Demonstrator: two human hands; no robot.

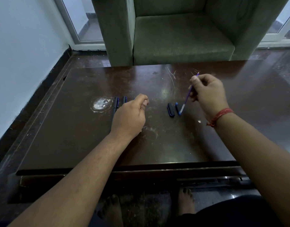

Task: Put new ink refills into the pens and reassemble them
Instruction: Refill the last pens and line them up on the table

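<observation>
Refill point(188, 95) being pinched in the right hand point(208, 94), tilted.
Left hand point(130, 115) is curling its fingers over pens point(116, 103) lying on the table point(75, 128); grip unclear.

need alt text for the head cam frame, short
Seen from above, a person's right hand pinches a thin purple ink refill over a dark scratched table, while the left hand rests curled beside black-and-blue pens. Two pen caps lie under the refill; a grey armchair stands beyond.
</observation>
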